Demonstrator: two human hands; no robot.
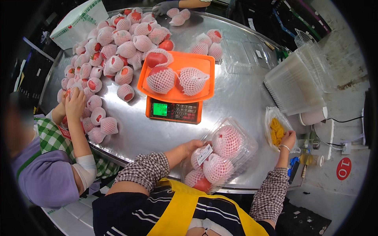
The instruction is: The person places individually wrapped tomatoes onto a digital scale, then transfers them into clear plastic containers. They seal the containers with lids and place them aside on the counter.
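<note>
Looking biggest first: steel table point(130, 133), orange scale point(211, 84) up top, clear box point(252, 145) at 5 o'clock from it, by the wearer's edge. Box's long axis runs approx 1-to-7 o'clock, one short end pointing 1ish. Bag point(268, 126) sits at the box's 2 o'clock. Four net-sleeved tomatoes point(215, 166) inside, so IMO filling's done & finishing/closing's the step rn. Left hand point(192, 147) grips the box's 10 o'clock side; right hand point(288, 139)'s at the bag, can't tell if pinching anything. Label point(204, 154)'s by the left fingertips. Next move prob = right takes yellow stuff point(277, 131), left steadies.
</note>
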